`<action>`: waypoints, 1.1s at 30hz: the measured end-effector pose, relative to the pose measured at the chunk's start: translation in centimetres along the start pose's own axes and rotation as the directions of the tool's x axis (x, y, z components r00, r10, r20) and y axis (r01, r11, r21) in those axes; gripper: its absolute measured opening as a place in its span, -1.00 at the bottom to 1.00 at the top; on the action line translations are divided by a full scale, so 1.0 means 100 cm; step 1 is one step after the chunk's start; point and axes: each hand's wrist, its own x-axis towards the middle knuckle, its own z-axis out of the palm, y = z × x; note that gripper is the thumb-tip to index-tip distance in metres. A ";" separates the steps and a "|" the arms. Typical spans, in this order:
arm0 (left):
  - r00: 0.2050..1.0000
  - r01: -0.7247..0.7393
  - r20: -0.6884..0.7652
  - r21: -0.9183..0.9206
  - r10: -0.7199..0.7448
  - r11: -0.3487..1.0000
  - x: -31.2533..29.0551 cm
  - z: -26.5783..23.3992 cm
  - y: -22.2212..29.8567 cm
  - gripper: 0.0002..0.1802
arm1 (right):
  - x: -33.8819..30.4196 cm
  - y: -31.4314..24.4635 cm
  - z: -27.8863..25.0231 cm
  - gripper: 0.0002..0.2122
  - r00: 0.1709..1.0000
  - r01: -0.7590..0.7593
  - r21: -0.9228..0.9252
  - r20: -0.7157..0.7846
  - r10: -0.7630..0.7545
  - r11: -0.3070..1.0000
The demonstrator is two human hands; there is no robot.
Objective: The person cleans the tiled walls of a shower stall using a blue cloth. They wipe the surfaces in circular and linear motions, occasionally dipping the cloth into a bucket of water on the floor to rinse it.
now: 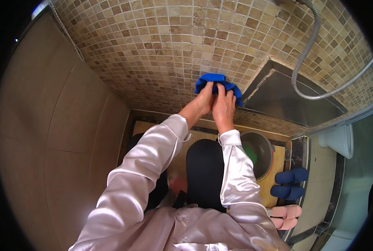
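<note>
A bright blue cloth (212, 78) lies bunched against the mosaic-tiled wall (161, 54) in front of me. My left hand (205, 99) is closed on the cloth's left part, its fingers partly hidden. Close beside it, my right hand (224, 105) presses the cloth with bent fingers on its right part. Both arms reach forward in shiny pale sleeves, the hands nearly touching each other.
Right of the cloth, a dark metallic panel (287, 94) is set in the wall, with a flexible shower hose (297, 69) hanging over it. A grey bucket (264, 157) holding something green stands by my right forearm. Blue slippers (290, 176), pink slippers (285, 212) and a toilet (340, 140) are at right.
</note>
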 end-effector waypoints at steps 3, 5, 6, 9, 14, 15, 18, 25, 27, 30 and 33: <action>0.997 -0.069 -0.032 0.045 0.071 0.997 0.032 -0.030 -0.028 -0.37 | -0.008 0.012 0.017 -0.60 0.999 -0.046 0.081 -0.020 0.048 0.996; 0.996 -0.035 -0.074 0.072 0.040 0.997 0.039 -0.027 -0.042 -0.41 | -0.016 0.028 0.023 -0.58 0.996 -0.069 0.123 -0.045 0.075 0.990; 0.997 -0.043 -0.059 0.086 0.048 0.995 0.041 -0.028 -0.048 -0.41 | -0.019 0.033 0.024 -0.57 0.995 -0.081 0.145 -0.050 0.089 0.986; 0.993 0.049 -0.118 0.224 -0.023 0.973 0.048 -0.039 -0.048 -0.38 | -0.018 0.038 0.029 -0.62 0.990 -0.066 0.205 -0.110 0.090 0.977; 0.985 -0.018 -0.169 0.052 0.027 0.998 0.028 0.005 -0.028 -0.44 | -0.004 0.034 0.015 -0.70 0.973 0.003 0.245 -0.226 0.054 0.970; 0.982 -0.025 -0.188 0.014 0.027 1.000 0.019 0.015 -0.020 -0.45 | 0.000 0.029 0.008 -0.70 0.967 0.025 0.255 -0.252 0.042 0.967; 0.995 -0.073 -0.074 -0.048 0.069 0.996 0.004 0.035 0.006 -0.41 | 0.017 0.008 -0.022 -0.68 0.934 0.116 0.199 -0.356 -0.038 0.973; 0.981 -0.140 0.134 0.012 0.137 0.990 -0.032 0.072 0.059 -0.21 | 0.059 -0.022 -0.073 -0.59 0.786 0.327 0.024 -0.562 -0.258 0.945; 0.988 -0.131 0.097 0.101 0.122 0.986 -0.036 0.077 0.061 -0.18 | 0.063 -0.019 -0.070 -0.59 0.805 0.313 0.025 -0.537 -0.251 0.949; 0.996 -0.089 0.026 0.239 0.085 0.967 -0.029 0.070 0.060 -0.16 | 0.060 -0.005 -0.056 -0.61 0.768 0.328 -0.092 -0.553 -0.322 0.940; 0.998 -0.035 0.060 0.260 0.020 0.965 -0.015 0.052 0.049 -0.17 | 0.054 0.005 -0.045 -0.62 0.784 0.302 -0.133 -0.529 -0.325 0.944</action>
